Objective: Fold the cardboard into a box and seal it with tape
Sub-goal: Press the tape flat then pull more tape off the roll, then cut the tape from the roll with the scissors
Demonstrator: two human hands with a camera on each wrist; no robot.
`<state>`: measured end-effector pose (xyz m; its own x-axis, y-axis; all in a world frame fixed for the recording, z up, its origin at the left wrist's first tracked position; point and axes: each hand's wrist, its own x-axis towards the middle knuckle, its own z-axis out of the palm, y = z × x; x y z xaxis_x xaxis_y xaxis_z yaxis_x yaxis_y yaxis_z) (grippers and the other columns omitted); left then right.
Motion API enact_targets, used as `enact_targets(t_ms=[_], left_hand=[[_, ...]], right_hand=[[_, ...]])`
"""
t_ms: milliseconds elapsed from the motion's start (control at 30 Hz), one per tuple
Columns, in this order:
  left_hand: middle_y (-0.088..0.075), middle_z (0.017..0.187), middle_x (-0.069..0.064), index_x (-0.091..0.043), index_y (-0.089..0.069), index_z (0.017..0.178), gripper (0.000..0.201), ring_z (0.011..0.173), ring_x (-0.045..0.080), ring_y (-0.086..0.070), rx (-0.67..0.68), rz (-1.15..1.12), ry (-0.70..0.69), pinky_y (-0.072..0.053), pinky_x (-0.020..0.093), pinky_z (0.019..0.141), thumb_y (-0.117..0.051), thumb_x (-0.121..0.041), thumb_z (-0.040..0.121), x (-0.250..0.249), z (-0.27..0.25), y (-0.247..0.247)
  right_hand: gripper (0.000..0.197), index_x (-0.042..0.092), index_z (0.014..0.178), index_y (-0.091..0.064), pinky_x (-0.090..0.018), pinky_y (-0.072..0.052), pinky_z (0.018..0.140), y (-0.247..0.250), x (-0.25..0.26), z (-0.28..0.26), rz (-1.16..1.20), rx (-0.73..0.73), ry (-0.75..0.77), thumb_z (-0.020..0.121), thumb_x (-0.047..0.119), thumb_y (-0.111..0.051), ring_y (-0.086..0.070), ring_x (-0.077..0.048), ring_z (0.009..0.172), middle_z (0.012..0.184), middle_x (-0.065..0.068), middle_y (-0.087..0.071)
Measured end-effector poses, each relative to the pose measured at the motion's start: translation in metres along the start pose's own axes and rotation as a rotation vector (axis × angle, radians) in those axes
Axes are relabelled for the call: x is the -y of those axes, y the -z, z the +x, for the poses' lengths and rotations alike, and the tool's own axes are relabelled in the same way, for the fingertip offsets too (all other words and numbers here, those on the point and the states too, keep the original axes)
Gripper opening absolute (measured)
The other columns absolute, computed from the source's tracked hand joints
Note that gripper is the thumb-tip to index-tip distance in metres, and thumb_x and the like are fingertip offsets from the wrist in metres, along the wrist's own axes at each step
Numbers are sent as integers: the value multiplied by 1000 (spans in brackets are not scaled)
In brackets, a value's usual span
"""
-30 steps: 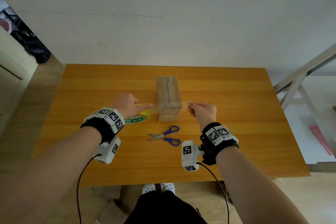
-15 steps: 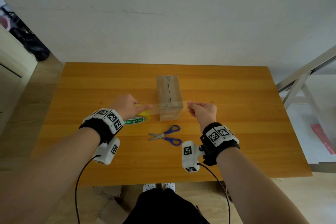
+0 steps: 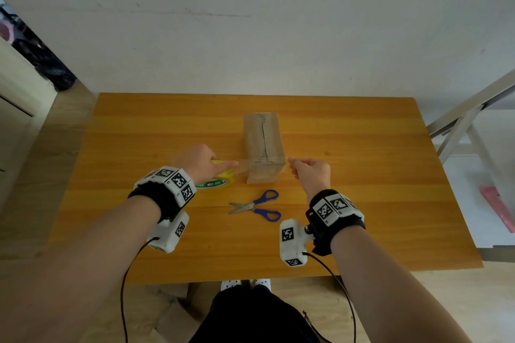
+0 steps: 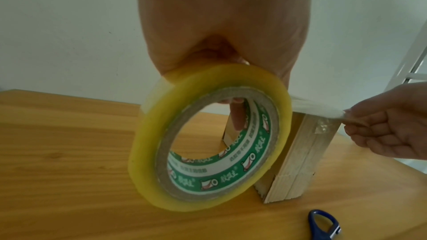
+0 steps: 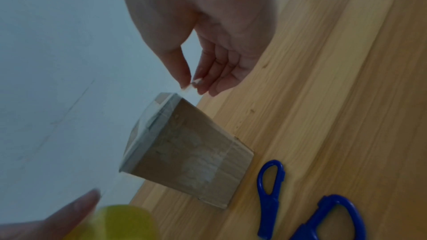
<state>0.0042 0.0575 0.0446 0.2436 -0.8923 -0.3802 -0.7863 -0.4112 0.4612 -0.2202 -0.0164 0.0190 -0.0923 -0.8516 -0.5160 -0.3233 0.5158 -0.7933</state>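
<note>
Cardboard box point(image 3: 264, 147) on the wooden surface point(image 3: 362, 175), clear tape stretched across its near end.

Left hand point(image 3: 199, 162) grips the yellowish tape roll point(image 4: 203, 134) just left of the box, fingers point(image 4: 236, 114) curled through its core. Right hand point(image 3: 312, 172), just right of the box, pinches the free end of the tape strip point(image 4: 323, 111) between thumb and fingertips, its other fingers loosely bent. The strip runs from the roll over the box's top near edge. Blue-handled scissors point(image 3: 257, 205) lie nearer on the surface, apart from the box, between the two wrists.
</note>
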Motion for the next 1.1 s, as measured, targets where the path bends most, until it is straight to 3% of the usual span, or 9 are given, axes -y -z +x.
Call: enact_targets(t_ms=[133,300,600,700,767,833,900,1000,1100], left_hand=[[-21,41,-5,-19,-27,42,63,36,12,-16,-4,7,-39,-14,24,41,-57,-63,75,-2,1,-1],[-22,40,-5,-19,-28,41,62,36,12,-18,-10,-9,-46,-16,25,42,-57,-64,74,-3,2,-2],[-22,39,-4,-18,-27,40,63,35,12,-17,-49,-54,-61,-16,24,41,-56,-61,77,-2,0,2],[-25,40,-4,-18,-31,41,63,35,12,-20,-27,-45,-71,-18,23,41,-50,-67,75,3,2,2],[-38,44,-1,-14,-46,46,63,38,13,-29,-9,-5,-83,-22,21,41,-44,-73,71,7,2,3],[-67,76,7,-9,-70,79,57,63,16,-59,19,41,-129,-40,20,54,-49,-62,80,10,3,4],[-65,118,7,-8,-63,114,45,106,20,-60,63,43,-198,-46,27,87,-55,-43,88,10,1,8],[-57,130,4,-11,-56,124,40,121,19,-52,149,23,-263,-36,25,96,-57,-31,89,5,-5,15],[-57,130,2,-14,-55,124,37,121,17,-52,184,19,-299,-35,24,95,-57,-28,89,5,-8,18]], right_hand=[[18,11,85,-66,-37,-55,77,2,2,-1,-55,-38,12,82,29,-68,-64,-22,81,82,-7,-68],[22,9,89,-64,-30,-46,65,5,5,-3,-139,-53,64,85,30,-64,-59,-22,76,80,-6,-64],[32,12,100,-57,-32,-48,69,11,1,-2,-137,-82,59,81,36,-68,-63,-26,90,98,-9,-66],[26,14,97,-51,-31,-42,67,18,-3,-7,-148,-112,74,87,35,-62,-58,-23,86,92,-2,-59],[19,14,90,-51,-28,-41,61,21,-10,-15,-234,-126,133,90,31,-57,-55,-21,77,79,2,-55],[18,13,84,-52,-26,-42,54,18,-25,-24,-386,-97,230,91,29,-54,-55,-21,67,69,3,-54],[16,15,84,-51,-26,-43,53,13,-43,-33,-620,20,370,92,29,-51,-56,-20,63,70,3,-56],[15,12,97,-57,-31,-48,59,3,-68,-39,-997,276,675,94,23,-47,-59,-22,86,97,-3,-60],[30,9,124,-50,-35,-52,75,-6,-76,-37,-1265,410,786,94,12,-46,-48,-22,115,133,-5,-46]])
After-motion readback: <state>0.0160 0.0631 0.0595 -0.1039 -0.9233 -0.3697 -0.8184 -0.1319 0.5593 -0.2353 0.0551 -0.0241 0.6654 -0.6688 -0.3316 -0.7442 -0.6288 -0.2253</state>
